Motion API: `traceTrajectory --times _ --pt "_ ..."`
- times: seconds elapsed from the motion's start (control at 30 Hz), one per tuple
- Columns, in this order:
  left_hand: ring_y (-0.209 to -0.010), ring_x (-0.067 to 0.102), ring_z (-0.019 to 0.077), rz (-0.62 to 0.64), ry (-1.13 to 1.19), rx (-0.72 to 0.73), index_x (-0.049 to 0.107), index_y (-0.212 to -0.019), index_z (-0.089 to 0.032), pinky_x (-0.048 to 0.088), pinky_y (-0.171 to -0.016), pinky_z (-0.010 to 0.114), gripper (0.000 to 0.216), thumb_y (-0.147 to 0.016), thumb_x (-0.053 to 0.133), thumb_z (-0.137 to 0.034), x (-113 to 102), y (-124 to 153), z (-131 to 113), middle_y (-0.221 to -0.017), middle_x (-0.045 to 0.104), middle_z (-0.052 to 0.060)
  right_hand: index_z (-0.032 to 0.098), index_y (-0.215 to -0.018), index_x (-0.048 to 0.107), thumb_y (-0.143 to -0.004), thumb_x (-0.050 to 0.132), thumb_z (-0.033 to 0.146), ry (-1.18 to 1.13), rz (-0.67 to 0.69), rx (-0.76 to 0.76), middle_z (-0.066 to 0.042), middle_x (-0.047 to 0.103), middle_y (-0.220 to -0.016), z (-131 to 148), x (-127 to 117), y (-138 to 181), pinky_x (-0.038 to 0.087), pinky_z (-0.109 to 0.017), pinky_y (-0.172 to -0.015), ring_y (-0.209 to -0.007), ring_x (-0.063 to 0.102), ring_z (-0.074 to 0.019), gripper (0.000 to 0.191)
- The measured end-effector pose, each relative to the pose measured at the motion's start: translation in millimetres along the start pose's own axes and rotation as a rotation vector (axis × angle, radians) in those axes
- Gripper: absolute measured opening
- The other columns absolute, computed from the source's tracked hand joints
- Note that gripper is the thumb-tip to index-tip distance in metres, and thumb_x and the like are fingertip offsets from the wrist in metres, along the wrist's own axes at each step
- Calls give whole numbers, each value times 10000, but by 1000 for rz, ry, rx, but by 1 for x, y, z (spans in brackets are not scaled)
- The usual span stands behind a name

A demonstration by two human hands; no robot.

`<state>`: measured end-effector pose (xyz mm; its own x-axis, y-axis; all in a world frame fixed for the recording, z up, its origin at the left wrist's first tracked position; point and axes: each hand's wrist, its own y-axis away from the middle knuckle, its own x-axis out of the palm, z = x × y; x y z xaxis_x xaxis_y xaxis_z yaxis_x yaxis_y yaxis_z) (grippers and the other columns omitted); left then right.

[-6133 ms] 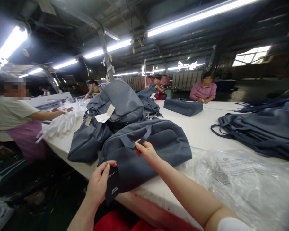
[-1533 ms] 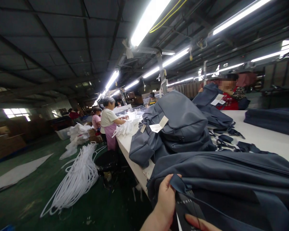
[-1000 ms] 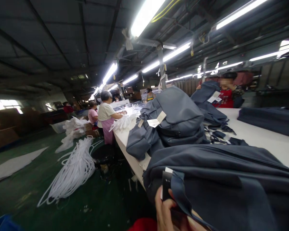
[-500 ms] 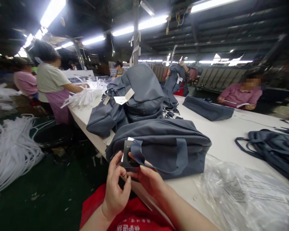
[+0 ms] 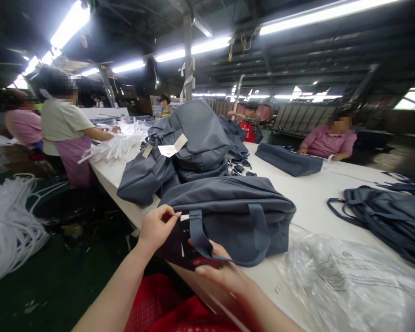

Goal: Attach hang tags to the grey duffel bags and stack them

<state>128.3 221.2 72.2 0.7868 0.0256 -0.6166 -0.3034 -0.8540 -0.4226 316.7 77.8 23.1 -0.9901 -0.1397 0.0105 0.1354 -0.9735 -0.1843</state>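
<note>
A dark blue-grey bag (image 5: pixel 228 212) lies on its side at the near edge of the table, with a zipper along its top and two webbing handles. By its left end hangs a black hang tag (image 5: pixel 186 233) with pale lettering and a white piece beside it. My left hand (image 5: pixel 157 226) pinches with thumb and forefinger at the tag's upper edge; what is between the fingertips is too small to make out. Behind the left handle strap (image 5: pixel 199 235), my right hand (image 5: pixel 224 269) closes its fingers on the tag's lower part, partly hidden by the strap.
More blue-grey bags (image 5: pixel 197 133) with paper tags are heaped behind. Another bag (image 5: pixel 288 159) and a pile of straps (image 5: pixel 383 216) lie to the right. Clear plastic bags (image 5: pixel 346 276) cover the near right table. Co-workers stand or sit around; white strips (image 5: pixel 117 145) lie left.
My left hand has moved up and left from the tag's lower side to its top edge, now pinching. My right hand has shifted slightly lower. The view has turned a little right.
</note>
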Motion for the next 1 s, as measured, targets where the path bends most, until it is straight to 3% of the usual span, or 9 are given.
traceTrajectory --times 0.13,0.23,0.3,0.37,0.5,0.67,0.8,0.9,1.0 --pt "-592 598 155 109 14 -2 635 -868 -203 493 -576 261 219 -799 623 -411 -6 -23 -11 -701 660 -9 223 -1100 717 -734 740 254 327 -26 -65 -65 663 -1168 7 -11 6 462 -399 -960 -1072 592 -275 369" --pt "-928 663 216 293 -80 264 632 -1124 -225 569 -813 344 373 -757 572 -209 -9 -21 -32 -1102 683 68 258 -1134 712 -709 723 147 405 -70 -75 -41 686 -1120 16 -16 8 455 -383 -964 -1057 600 -266 439" --pt "-1279 499 276 391 -162 460 544 -1307 -269 470 -1052 445 634 -690 574 -124 -4 -12 -48 -1448 470 84 273 -1185 690 -713 715 136 384 -82 -98 -41 681 -1142 21 -18 11 467 -374 -946 -1055 607 -262 492" --pt "-1423 305 299 420 -206 552 488 -1371 -325 335 -1158 512 706 -707 589 -107 4 -4 -59 -1575 272 48 271 -1205 678 -726 717 161 368 -101 -119 -51 675 -1159 21 -20 12 469 -388 -950 -1061 612 -264 493" --pt "-1321 451 242 326 -35 495 621 -1238 -319 387 -1121 451 361 -935 438 -245 14 -13 -65 -1443 474 49 254 -1232 665 -773 714 265 312 -132 -117 -84 653 -1216 4 -28 11 487 -425 -955 -1097 609 -279 462" --pt "-1011 638 239 197 222 161 723 -1035 -205 483 -980 389 328 -902 479 -378 6 -60 -49 -1003 715 51 209 -1259 648 -796 701 343 187 -163 2 -121 607 -1271 -30 -44 3 534 -405 -887 -1076 626 -276 484" --pt "-760 652 227 295 300 -53 714 -1054 -157 552 -731 353 428 -861 502 -475 7 -74 -42 -840 719 47 201 -1245 656 -806 685 363 191 -181 19 -123 612 -1243 -39 -47 3 539 -394 -864 -1022 642 -260 469" --pt "-790 663 232 357 211 45 720 -1030 -172 555 -760 363 418 -867 477 -470 7 -66 -48 -915 722 67 221 -1228 672 -801 694 373 243 -87 8 -111 623 -1219 -27 -44 11 533 -394 -890 -1057 629 -261 453" --pt "-1081 616 273 164 41 255 679 -1125 -203 473 -1008 405 436 -793 612 -478 -2 -58 -45 -1156 669 88 246 -1111 734 -760 742 332 459 -63 7 -101 603 -1260 4 -45 27 459 -419 -1013 -1164 574 -277 362"
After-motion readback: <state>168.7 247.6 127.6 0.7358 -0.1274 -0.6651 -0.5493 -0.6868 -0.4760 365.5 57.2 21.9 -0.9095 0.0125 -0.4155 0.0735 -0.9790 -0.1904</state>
